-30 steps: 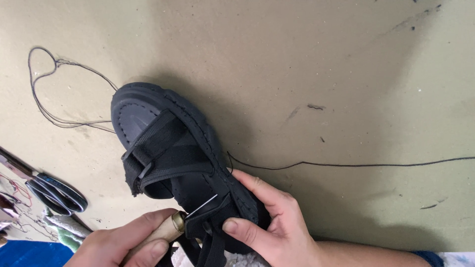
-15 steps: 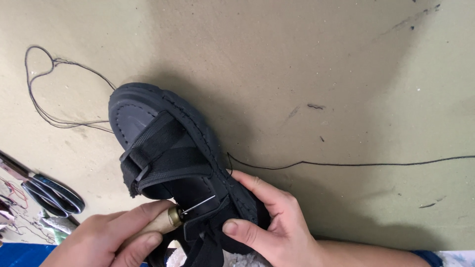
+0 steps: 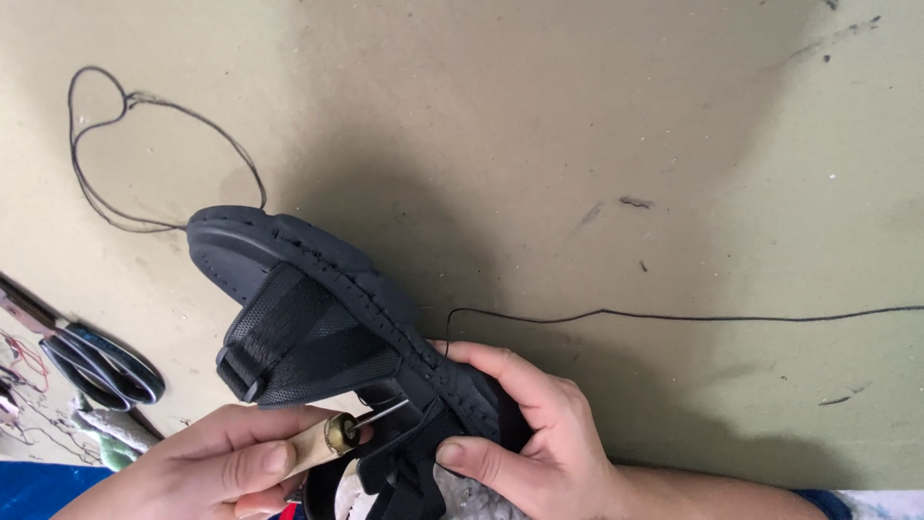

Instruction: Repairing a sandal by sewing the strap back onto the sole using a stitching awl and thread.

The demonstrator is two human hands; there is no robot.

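Two hands, left (image 3: 226, 467) closed around one awl (image 3: 332, 438), right (image 3: 525, 433) gripping one black sandal (image 3: 327, 327), perhaps mid-stitch.

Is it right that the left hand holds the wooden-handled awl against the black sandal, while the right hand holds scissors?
Not quite. In the head view the right hand holds no scissors; its grip is on the black sandal. The left hand does hold the wooden-handled awl.

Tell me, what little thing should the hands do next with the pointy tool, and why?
Probably push the awl on through the sandal edge. Its metal tip already sits at the stitched rim, the right hand pinches that spot steady, and the black thread trails from there.
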